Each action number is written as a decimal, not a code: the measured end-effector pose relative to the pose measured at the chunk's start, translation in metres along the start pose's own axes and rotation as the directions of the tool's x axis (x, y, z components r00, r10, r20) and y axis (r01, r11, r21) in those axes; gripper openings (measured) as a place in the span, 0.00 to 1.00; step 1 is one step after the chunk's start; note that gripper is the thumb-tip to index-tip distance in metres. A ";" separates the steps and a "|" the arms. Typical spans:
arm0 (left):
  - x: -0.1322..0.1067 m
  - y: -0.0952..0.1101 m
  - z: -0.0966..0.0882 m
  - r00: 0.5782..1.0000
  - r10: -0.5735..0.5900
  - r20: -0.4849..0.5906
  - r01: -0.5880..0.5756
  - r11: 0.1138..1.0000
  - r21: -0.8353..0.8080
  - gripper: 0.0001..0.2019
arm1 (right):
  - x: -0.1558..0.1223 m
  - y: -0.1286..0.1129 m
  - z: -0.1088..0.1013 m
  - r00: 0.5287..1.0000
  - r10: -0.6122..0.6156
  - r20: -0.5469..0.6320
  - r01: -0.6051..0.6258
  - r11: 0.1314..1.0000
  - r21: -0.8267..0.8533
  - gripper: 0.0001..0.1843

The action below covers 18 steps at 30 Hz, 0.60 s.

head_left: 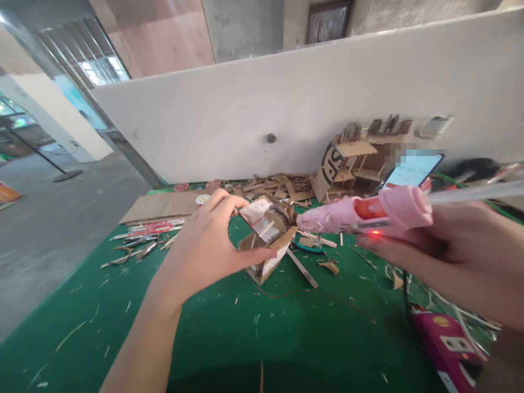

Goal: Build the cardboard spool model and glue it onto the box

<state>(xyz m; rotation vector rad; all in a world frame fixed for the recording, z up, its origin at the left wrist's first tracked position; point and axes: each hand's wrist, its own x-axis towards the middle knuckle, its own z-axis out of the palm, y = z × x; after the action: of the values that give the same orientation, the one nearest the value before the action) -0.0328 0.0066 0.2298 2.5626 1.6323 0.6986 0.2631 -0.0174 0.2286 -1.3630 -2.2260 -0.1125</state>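
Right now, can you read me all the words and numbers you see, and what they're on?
"SF", big black letters on the side of the cardboard shelf.
Phone: digits, too blurred to read surely.
Yellow label on the purple block: too blurred.
Round white sticker: too small.
Red-and-white strips: too small.
Pink glue gun: no word I can read.

My right hand (462,240) is hiding the handle of the glue gun (331,215); my left hand (208,234) is covering part of the box (275,263); the right edge is cutting off the glue stick (475,192).
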 end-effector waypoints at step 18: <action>-0.001 -0.002 0.002 1.000 0.001 -0.015 -0.002 1.000 -0.011 0.28 | -0.003 -0.007 0.001 0.999 0.035 -0.038 -0.036 0.999 -0.027 0.32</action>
<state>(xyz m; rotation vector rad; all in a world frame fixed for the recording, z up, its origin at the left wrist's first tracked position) -0.0339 0.0069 0.2269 2.5574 1.6261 0.7266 0.2578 -0.0232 0.2277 -1.4035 -2.1758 -0.1546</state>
